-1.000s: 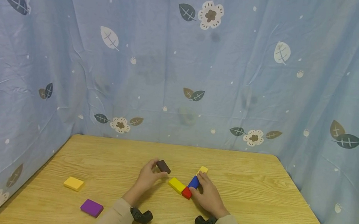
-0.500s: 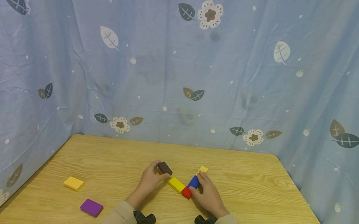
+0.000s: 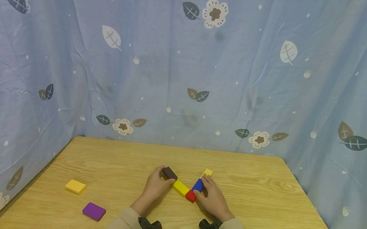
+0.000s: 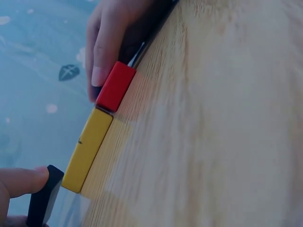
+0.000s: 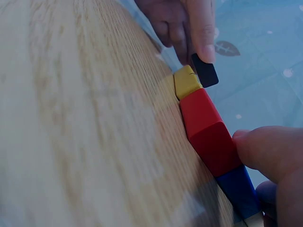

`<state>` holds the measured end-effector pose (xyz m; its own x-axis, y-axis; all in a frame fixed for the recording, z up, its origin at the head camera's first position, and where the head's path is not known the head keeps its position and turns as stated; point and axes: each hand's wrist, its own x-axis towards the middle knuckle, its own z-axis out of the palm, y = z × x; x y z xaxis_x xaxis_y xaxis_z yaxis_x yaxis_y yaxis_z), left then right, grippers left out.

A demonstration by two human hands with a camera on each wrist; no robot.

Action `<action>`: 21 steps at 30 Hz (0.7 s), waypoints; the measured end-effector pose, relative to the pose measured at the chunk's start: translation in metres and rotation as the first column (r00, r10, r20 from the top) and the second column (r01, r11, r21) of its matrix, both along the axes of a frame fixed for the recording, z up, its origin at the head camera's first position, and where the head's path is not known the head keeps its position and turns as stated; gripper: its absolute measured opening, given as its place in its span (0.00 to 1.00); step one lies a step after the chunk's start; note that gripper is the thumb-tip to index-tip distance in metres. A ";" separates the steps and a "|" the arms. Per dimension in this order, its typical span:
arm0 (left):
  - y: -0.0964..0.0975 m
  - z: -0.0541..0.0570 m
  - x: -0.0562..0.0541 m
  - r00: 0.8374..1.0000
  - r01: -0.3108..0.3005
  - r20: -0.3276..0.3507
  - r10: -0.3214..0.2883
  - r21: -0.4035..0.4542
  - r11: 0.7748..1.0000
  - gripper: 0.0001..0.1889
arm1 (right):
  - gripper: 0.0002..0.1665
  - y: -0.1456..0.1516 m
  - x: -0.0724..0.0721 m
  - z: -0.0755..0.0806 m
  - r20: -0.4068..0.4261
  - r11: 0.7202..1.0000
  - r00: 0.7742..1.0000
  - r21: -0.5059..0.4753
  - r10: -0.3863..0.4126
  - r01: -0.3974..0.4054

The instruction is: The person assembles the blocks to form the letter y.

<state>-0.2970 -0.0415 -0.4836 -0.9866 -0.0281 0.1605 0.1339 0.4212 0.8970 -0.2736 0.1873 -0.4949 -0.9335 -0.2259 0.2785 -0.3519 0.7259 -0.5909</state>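
A dark brown block (image 3: 170,173) is pinched between the thumb and fingers of my left hand (image 3: 156,185), its near end right at the yellow block (image 3: 181,188). In the left wrist view the dark block (image 4: 45,198) looks tilted beside the yellow one. From there a red block (image 3: 191,196), a blue block (image 3: 198,185) and a pale yellow block (image 3: 208,172) continue the row, bending into a V. My right hand (image 3: 213,200) holds the right arm of the V, thumb near the red-blue joint and fingertips at the blue block's far end.
An orange-yellow block (image 3: 75,186) and a purple block (image 3: 94,211) lie apart on the left of the wooden table (image 3: 262,202). A blue patterned curtain (image 3: 163,57) encloses the back and sides.
My left hand has moved slightly right and nearer with the dark brown block, closing the gap to the yellow block. The right hand stays in place.
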 end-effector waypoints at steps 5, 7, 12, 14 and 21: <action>0.002 -0.002 0.001 1.000 -0.016 0.005 0.016 0.002 1.000 0.36 | 0.40 0.000 0.001 0.001 0.008 1.000 1.000 0.000 0.001 -0.001; 0.002 -0.003 0.001 1.000 -0.019 0.003 0.019 -0.002 1.000 0.36 | 0.40 0.000 0.001 0.001 0.013 1.000 1.000 0.002 0.000 0.000; 0.003 -0.004 0.000 1.000 -0.023 -0.011 0.023 -0.019 1.000 0.36 | 0.39 0.001 0.000 0.002 0.016 1.000 1.000 0.007 -0.003 0.003; 0.004 -0.005 0.000 1.000 -0.026 -0.014 0.026 -0.028 0.999 0.36 | 0.40 0.001 0.000 0.001 0.012 1.000 1.000 0.002 -0.002 0.002; 0.004 -0.006 0.000 0.999 -0.029 -0.044 0.026 -0.057 0.998 0.36 | 0.40 0.000 0.000 0.001 0.017 1.000 1.000 -0.003 0.002 -0.002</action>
